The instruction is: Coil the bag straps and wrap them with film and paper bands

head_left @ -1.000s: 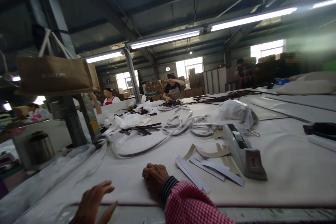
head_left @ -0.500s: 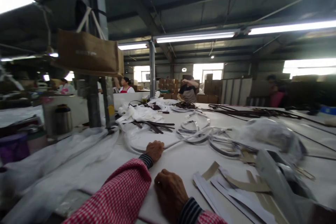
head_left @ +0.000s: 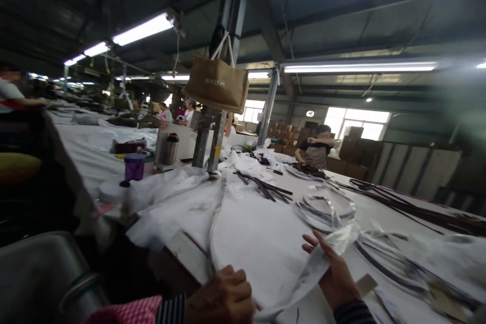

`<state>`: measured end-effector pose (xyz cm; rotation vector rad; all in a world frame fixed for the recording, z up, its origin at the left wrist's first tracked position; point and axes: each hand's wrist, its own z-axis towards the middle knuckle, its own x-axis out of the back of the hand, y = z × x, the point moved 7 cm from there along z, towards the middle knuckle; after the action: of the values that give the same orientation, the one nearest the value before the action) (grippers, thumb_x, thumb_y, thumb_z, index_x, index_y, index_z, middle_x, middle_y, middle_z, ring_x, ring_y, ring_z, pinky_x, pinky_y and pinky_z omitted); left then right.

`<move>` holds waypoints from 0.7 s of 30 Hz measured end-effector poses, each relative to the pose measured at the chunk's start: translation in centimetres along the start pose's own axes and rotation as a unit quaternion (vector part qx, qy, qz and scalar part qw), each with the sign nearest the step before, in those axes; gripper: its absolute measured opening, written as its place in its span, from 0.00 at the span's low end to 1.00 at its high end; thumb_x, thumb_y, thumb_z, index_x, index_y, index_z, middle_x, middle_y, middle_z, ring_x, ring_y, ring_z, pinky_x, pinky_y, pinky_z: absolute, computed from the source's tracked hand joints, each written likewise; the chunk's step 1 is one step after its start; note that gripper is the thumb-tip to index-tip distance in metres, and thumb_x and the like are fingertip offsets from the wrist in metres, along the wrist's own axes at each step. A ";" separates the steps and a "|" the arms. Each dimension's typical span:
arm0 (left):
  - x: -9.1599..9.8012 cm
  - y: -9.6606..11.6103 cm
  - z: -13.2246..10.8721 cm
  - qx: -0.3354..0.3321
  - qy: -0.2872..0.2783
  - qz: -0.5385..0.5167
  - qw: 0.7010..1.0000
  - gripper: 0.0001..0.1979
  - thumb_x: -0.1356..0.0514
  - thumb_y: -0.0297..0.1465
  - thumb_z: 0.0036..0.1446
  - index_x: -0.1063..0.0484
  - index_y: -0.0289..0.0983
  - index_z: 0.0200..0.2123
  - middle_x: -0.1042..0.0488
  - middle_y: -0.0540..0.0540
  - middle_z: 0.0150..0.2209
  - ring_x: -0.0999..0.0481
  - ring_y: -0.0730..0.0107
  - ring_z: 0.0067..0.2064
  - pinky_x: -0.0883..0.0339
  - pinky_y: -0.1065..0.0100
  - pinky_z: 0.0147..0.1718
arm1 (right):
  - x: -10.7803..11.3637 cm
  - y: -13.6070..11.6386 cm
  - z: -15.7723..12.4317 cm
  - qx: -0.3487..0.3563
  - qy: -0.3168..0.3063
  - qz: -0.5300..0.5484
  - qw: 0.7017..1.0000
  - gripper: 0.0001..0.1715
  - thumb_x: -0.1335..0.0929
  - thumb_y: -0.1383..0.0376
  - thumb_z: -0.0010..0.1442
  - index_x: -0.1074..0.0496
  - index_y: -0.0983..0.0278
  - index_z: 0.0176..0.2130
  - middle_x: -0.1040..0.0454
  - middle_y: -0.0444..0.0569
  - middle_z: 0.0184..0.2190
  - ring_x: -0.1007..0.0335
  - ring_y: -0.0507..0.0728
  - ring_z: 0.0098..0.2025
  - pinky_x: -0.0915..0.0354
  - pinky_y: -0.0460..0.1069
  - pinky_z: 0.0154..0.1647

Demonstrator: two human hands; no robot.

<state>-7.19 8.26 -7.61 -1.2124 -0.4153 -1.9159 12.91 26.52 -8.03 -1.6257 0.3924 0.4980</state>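
Observation:
My left hand is at the bottom middle, in a red checked sleeve, fingers curled into a fist at the near end of a long plastic-wrapped strap. The strap runs up to the right across my right hand, whose fingers are stretched out and apart beneath it. Both hands are over the white table cover. A second pale strap loops away from my left hand toward the steel post. More wrapped strap loops lie just beyond my right hand.
A brown tote bag hangs on the post. Dark straps and crumpled plastic lie further out. A purple cup and a steel flask stand to the left. A person works at the far end; others stand beyond.
The view has swung left. My right hand has lifted off the table and opened under the wrapped strap. My left hand has drawn back from the strap pile to the near edge.

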 end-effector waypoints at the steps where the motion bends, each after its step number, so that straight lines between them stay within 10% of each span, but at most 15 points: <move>1: 0.3 0.1 -0.9 0.001 0.001 0.008 1.000 0.11 0.38 0.29 0.63 0.37 0.39 0.30 0.25 0.51 0.32 0.30 0.68 0.34 0.44 0.60 0.32 | 0.0 -0.8 0.3 0.008 0.014 -0.001 1.000 0.28 0.24 0.60 0.48 0.27 0.64 0.48 0.18 0.52 0.38 0.24 0.56 0.30 0.28 0.48 0.27; 7: 2.7 -3.7 -3.6 0.102 -0.027 -0.024 0.994 0.08 0.40 0.21 0.58 0.32 0.40 0.37 0.24 0.51 0.39 0.28 0.64 0.41 0.43 0.60 0.42 | -5.5 -10.2 -0.6 0.103 -0.043 -0.032 0.993 0.18 0.30 0.67 0.57 0.26 0.64 0.49 0.23 0.49 0.26 0.29 0.53 0.24 0.31 0.45 0.23; 12: 3.5 -10.2 -4.4 0.182 -0.041 0.030 0.982 0.07 0.41 0.22 0.61 0.28 0.40 0.36 0.23 0.49 0.38 0.27 0.60 0.42 0.41 0.58 0.44 | -9.5 -20.6 -7.2 0.264 -0.110 -0.101 0.953 0.14 0.32 0.61 0.65 0.21 0.68 0.44 0.38 0.44 0.17 0.44 0.49 0.18 0.47 0.45 0.16; 17: 6.4 -15.2 -1.6 0.222 0.048 0.042 0.973 0.10 0.47 0.27 0.67 0.25 0.38 0.39 0.22 0.42 0.36 0.26 0.53 0.43 0.37 0.58 0.41 | -7.1 -26.5 -18.1 0.378 -0.074 -0.215 0.898 0.20 0.38 0.59 0.71 0.20 0.67 0.44 0.48 0.38 0.11 0.54 0.46 0.14 0.57 0.48 0.18; 21: 11.7 -11.5 4.7 0.150 0.242 -0.078 0.956 0.12 0.49 0.31 0.67 0.27 0.36 0.45 0.23 0.40 0.42 0.27 0.54 0.47 0.34 0.59 0.46 | -2.4 -30.1 -26.4 0.397 0.032 -0.293 0.869 0.23 0.34 0.51 0.67 0.21 0.65 0.46 0.49 0.37 0.11 0.56 0.47 0.13 0.59 0.47 0.17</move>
<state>-15.72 12.94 6.40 -0.5021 -0.5222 -2.1073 29.12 3.65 20.71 -0.8733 0.0992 -0.1855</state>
